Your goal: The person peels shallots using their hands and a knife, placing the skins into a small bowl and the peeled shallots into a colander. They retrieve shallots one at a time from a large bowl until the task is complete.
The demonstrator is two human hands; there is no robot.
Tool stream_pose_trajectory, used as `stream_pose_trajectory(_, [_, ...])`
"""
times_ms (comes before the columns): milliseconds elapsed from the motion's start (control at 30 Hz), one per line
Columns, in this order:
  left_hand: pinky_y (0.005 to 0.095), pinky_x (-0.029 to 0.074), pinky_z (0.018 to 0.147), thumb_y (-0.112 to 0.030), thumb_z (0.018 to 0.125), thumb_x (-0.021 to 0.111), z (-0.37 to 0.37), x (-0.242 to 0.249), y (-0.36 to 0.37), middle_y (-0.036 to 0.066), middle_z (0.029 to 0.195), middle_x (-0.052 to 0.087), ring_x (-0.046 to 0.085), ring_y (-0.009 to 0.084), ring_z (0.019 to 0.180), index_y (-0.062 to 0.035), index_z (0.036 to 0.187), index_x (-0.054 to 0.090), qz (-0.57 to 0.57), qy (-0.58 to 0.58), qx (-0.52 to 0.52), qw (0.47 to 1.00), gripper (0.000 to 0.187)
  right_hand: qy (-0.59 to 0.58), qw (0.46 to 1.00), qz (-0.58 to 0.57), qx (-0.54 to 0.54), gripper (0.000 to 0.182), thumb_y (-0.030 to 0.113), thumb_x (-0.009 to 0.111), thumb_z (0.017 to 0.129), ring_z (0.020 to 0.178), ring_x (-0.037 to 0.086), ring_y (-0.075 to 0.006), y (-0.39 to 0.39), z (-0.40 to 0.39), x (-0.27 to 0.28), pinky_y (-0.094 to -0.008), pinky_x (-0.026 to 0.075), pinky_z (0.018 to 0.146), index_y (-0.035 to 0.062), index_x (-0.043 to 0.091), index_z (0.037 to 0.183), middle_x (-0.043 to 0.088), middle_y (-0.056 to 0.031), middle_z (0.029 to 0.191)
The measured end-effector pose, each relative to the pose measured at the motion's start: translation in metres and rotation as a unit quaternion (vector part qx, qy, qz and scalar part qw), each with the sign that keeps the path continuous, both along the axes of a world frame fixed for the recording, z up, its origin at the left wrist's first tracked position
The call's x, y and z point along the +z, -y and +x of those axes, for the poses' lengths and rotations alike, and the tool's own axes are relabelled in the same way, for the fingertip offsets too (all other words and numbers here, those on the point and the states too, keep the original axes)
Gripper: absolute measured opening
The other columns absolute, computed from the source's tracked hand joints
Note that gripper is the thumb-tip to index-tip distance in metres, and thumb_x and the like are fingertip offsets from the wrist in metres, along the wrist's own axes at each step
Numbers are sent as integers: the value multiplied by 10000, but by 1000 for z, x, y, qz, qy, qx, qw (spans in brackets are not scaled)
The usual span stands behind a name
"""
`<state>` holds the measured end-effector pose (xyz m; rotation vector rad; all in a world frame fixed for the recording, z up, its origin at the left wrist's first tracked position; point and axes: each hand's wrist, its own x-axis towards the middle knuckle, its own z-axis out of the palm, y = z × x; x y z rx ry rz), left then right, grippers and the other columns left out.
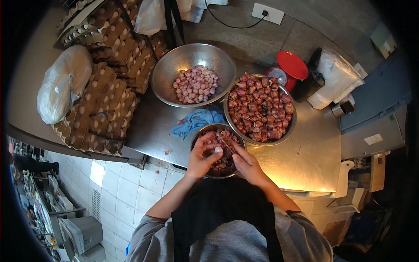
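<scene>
Position both hands over the small metal bowl (193,143) at the near edge of the metal table (314,153): your left hand (200,159) and right hand (246,165) are close together, fingers curled inward and fingertips almost meeting. Whether either is clamped on a bulb, you cannot tell—the fingers hide it. The step in hand appears to be peeling; the next move seems to call for a steady left-hand grip while the right works the skin loose. The unpeeled red bulbs (259,107), apparently shallots, fill the large bowl (295,117) to the far right; paler bulbs (196,85) lie in the colander (162,78) on the far side. Note the blue cloth (198,122)—it lies between your small bowl and the colander and could snag a reaching hand. A red scale (293,65) stands beyond the large bowl, and egg trays (98,111) are stacked to the left.
</scene>
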<state>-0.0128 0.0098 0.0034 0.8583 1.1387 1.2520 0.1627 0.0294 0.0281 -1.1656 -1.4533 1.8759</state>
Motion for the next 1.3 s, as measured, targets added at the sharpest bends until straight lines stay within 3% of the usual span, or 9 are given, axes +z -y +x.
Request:
stream_pose_trajectory(100, [271, 472, 768, 36, 689, 661, 0, 6, -2, 95, 947, 585, 563, 142, 875, -26, 1308, 216, 60, -101, -12, 993, 764, 11, 998, 51, 39, 437, 168, 428, 911, 1167, 408, -185, 1, 0, 1, -263, 298, 963, 18, 325, 1307, 436, -157, 1265])
stream_pose_trajectory(233, [265, 474, 739, 51, 671, 666, -2, 17, -1, 96, 894, 597, 580, 147, 812, -17, 1321, 156, 42, -99, 8, 994, 828, -9, 989, 149, -22, 420, 173, 435, 909, 1117, 452, -183, -6, 1, -25, -261, 329, 937, 1, 354, 1283, 478, -156, 1217])
stream_pose_trajectory(400, [259, 479, 694, 57, 645, 676, -13, 12, -24, 111, 883, 595, 585, 153, 774, 1, 1308, 164, 105, -152, 44, 982, 840, -6, 994, 105, -37, 393, 188, 450, 905, 1073, 483, -183, -1, 7, -25, -269, 360, 905, 9, 397, 1250, 512, -158, 1167])
stream_pose_trajectory(567, [251, 480, 682, 49, 699, 648, -24, 60, -101, 120, 980, 571, 583, 154, 762, -6, 1269, 300, 222, -220, 158, 936, 670, 11, 995, 88, -38, 371, 201, 451, 904, 1039, 504, -180, 5, 11, -21, -281, 379, 882, 34, 422, 1234, 533, -150, 1133])
stream_pose_trajectory(767, [256, 478, 627, 28, 737, 615, -3, 72, -166, 116, 960, 599, 605, 149, 746, -34, 1066, 552, 253, -270, 53, 927, 340, -17, 996, 61, -58, 363, 203, 445, 907, 1027, 506, -180, 12, 21, -23, -279, 380, 878, 28, 429, 1224, 541, -139, 1115])
stream_pose_trajectory(833, [270, 479, 620, -11, 733, 619, 19, 60, -181, 116, 828, 612, 622, 177, 699, -61, 944, 619, 277, -342, 3, 898, 217, -15, 996, 60, -63, 359, 205, 443, 908, 1020, 505, -175, 16, 26, -25, -275, 381, 874, 27, 433, 1219, 545, -128, 1104])
stream_pose_trajectory(1000, [355, 476, 688, -98, 690, 650, 73, 17, -214, 127, 837, 589, 594, 270, 747, -99, 898, 647, 326, -505, -138, 787, 209, -14, 997, 8, -73, 355, 214, 441, 910, 998, 499, -153, 22, 39, -15, -259, 381, 864, 27, 440, 1212, 551, -98, 1075])
stream_pose_trajectory(1233, [388, 466, 739, -83, 713, 547, 116, -8, -229, 151, 903, 556, 560, 294, 851, -46, 809, 629, 316, -666, -144, 660, 131, -5, 991, 81, -107, 357, 227, 424, 917, 1022, 473, -145, 24, 54, -11, -259, 352, 893, 39, 437, 1220, 537, -103, 1091])
stream_pose_trajectory(1300, [369, 459, 756, -86, 714, 547, 124, -10, -228, 134, 917, 554, 553, 279, 856, -29, 801, 625, 345, -722, -139, 584, 129, -9, 991, 63, -114, 355, 228, 419, 918, 1025, 471, -146, 26, 57, -13, -260, 350, 896, 41, 438, 1219, 534, -102, 1095])
